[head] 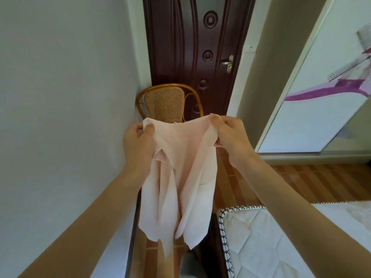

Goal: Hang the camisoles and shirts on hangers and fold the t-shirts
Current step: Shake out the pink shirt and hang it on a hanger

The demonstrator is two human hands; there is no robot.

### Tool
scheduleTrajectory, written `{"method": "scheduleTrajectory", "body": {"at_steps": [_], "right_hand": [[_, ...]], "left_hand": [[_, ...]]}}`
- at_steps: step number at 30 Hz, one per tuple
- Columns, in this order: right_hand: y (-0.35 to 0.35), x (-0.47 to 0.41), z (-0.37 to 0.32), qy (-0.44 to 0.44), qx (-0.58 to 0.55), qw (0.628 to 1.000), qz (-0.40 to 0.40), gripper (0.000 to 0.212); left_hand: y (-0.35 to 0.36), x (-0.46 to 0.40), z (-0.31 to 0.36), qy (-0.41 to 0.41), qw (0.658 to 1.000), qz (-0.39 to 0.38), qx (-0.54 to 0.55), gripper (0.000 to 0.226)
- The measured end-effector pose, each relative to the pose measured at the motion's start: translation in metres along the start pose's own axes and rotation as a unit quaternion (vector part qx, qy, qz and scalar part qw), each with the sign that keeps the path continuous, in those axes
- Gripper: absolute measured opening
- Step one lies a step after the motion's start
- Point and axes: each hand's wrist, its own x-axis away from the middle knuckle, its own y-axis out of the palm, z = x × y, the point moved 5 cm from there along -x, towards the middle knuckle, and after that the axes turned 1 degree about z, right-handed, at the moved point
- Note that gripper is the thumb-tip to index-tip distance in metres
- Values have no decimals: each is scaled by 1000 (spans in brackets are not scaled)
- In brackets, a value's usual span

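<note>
Both hands, left hand point(138, 137), right hand point(230, 135), pinching pink shirt point(180, 167)

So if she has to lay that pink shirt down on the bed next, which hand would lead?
Probably the right hand. It grips the pink shirt on the side nearer the bed, which lies at lower right. The left hand holds the other top corner, beside the wall.

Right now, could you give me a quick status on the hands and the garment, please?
Left hand and right hand both gripping pink shirt at top edge. Shirt hanging free, no hanger visible. Cane chair behind it.
</note>
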Motion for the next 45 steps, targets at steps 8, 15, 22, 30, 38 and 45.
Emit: {"method": "scheduleTrajectory", "body": {"at_steps": [8,15,22,30,38,45], "right_hand": [[56,-151,14,-2,-26,997,-69,42],[83,-248,28,2,-4,994,-107,41],[109,-334,40,21,10,994,-104,32],[162,-454,38,4,9,994,-112,40],[212,-565,41,24,-2,993,-118,39],[242,-641,77,68,16,983,-173,38]], "left_hand": [[69,-114,-24,-28,998,41,-27,18],[114,-189,-37,-41,994,74,-69,17],[152,-266,-61,-43,994,68,-77,18],[200,-388,-83,-49,996,58,-52,17],[246,-503,-95,-48,996,47,-56,21],[275,-569,-127,-51,992,55,-99,18]]}}
